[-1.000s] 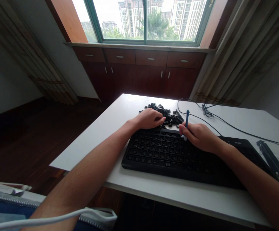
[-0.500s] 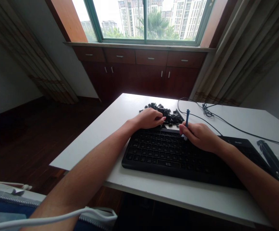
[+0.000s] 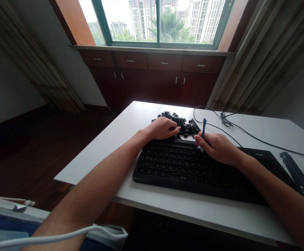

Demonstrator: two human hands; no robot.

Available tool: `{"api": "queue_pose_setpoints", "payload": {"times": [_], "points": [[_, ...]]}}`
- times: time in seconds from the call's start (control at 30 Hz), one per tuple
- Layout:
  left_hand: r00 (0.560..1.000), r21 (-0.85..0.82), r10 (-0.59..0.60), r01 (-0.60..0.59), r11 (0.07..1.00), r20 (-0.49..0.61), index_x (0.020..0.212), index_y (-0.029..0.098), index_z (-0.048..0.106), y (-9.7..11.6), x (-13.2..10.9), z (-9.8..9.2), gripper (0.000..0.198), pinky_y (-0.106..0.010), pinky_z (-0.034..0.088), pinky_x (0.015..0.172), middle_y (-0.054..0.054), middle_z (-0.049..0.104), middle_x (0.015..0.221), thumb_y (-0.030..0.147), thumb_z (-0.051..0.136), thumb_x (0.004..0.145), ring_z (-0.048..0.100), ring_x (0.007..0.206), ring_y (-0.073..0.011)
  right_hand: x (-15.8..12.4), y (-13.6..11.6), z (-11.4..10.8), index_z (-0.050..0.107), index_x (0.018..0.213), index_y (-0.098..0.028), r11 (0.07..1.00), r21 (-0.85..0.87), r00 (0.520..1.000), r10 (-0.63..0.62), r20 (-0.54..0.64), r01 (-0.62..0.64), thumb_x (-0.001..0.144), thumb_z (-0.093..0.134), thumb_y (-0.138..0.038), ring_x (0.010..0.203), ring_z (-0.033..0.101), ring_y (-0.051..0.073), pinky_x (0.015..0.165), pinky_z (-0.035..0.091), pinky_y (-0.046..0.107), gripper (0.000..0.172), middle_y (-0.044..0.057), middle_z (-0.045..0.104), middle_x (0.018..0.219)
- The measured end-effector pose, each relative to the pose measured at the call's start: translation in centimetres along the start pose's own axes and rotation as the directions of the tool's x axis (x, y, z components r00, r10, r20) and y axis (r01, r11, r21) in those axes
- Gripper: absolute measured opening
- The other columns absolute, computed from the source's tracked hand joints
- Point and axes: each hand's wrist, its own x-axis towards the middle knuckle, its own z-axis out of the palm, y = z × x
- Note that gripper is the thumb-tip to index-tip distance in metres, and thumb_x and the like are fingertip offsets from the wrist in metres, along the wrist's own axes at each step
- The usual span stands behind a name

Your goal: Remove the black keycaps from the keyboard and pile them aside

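Head view, only one: hardly any change over the last second; both hands keep their places and the keyboard point(image 3: 183, 162) stays put, so the work looks to be sitting at one spot, probably fine brushing among the key slots. Right hand point(image 3: 217, 148) pinches a blue brush point(image 3: 204, 127) between thumb and fingers, brush upright, its pale lower end at the keyboard's far edge; exact contact is too small to tell. Keyboard lies flat on the white table point(image 3: 96, 155), under and in front of the right fingers, key slots mostly bare. Left hand point(image 3: 162, 128) is by the keyboard's far left corner, fingers curled in beside a pile of loose black keys point(image 3: 193, 129); can't tell whether they hold one. Black cable point(image 3: 217, 128) runs beyond the right hand; dark strips point(image 3: 295, 171) lie at the keyboard's right end.
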Motion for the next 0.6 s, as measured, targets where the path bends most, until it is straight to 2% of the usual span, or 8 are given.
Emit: {"api": "queue_pose_setpoints", "payload": {"times": [0.6], "points": [[1.000,0.003,-0.023,0.023,1.000,0.008,0.060,0.019,0.054,0.10,-0.01,-0.07,0.047,-0.031,0.032,0.058,0.000,0.053,0.056,0.042,0.046,0.101,0.041,0.051,-0.0107,-0.03,-0.06,-0.03,0.062,0.089,-0.021,1.000,0.013,1.000,0.000,0.000,0.000,0.106,0.032,-0.053,0.067,0.061,0.018,0.070,0.042,0.033,0.047,0.003,0.067,0.072]]}}
